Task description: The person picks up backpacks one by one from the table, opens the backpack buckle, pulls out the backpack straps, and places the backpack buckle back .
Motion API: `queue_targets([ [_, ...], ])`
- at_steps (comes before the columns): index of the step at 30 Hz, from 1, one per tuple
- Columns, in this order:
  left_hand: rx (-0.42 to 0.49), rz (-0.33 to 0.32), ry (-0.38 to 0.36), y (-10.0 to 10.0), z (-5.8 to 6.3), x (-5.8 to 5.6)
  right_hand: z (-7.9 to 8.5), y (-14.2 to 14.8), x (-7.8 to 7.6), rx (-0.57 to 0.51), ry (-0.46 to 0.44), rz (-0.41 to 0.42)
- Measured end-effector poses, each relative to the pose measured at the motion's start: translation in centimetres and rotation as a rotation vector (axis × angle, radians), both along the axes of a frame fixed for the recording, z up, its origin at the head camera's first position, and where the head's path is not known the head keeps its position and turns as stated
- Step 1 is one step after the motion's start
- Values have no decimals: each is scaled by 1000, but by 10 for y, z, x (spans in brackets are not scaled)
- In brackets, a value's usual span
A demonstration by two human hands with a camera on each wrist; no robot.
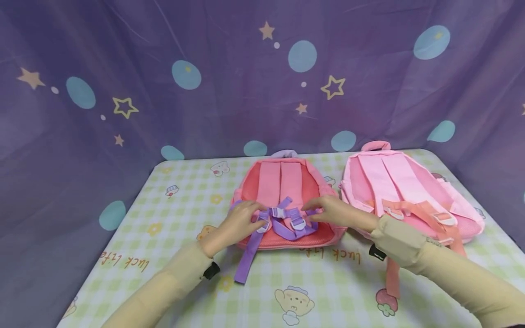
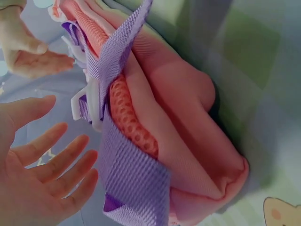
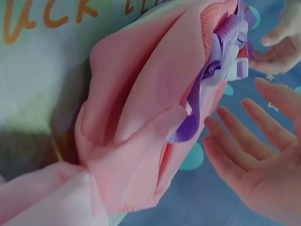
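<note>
A coral-pink backpack [image 1: 266, 182] lies on the table with its shoulder straps facing up. Across its lower back run purple webbing straps [image 1: 287, 233], joined in the middle by a white buckle [image 1: 279, 212]. My left hand [image 1: 242, 221] is over the left strap, fingers spread and relaxed beside a white strap adjuster [image 2: 96, 106] in the left wrist view. On the other side, my right hand [image 1: 326, 210] hovers by the right adjuster [image 1: 298, 223]; the right wrist view shows its fingers apart with nothing between them. One purple strap end [image 1: 246, 259] trails onto the tablecloth.
A lighter pink backpack [image 1: 393, 177] lies close on the right, its orange straps [image 1: 422, 209] buckled and one loose end [image 1: 392, 278] hanging toward the front. Beneath both spreads a green checked tablecloth [image 1: 180, 214]. A purple curtain [image 1: 229, 91] rises behind the table.
</note>
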State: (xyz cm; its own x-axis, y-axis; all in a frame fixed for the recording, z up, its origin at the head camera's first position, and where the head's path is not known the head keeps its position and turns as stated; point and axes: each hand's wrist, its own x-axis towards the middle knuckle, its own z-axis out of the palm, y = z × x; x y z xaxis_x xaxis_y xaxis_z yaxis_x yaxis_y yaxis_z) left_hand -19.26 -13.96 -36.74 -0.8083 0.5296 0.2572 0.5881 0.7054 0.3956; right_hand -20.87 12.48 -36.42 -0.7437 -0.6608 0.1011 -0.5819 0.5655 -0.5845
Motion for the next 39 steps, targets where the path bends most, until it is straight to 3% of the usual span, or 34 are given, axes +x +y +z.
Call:
queue_targets([
  [7, 25, -20, -51, 11, -5, -8, -3, -15, -7, -27, -33, 16],
  [21, -52, 17, -125, 21, -15, -23, -16, -37, -21, -29, -140, 25],
  [29, -9, 14, -109, 20, -19, -26, -19, -46, -26, -30, -155, 21],
  [39, 105, -1, -166, 20, -20, -27, -22, -50, -27, -68, -147, -23],
])
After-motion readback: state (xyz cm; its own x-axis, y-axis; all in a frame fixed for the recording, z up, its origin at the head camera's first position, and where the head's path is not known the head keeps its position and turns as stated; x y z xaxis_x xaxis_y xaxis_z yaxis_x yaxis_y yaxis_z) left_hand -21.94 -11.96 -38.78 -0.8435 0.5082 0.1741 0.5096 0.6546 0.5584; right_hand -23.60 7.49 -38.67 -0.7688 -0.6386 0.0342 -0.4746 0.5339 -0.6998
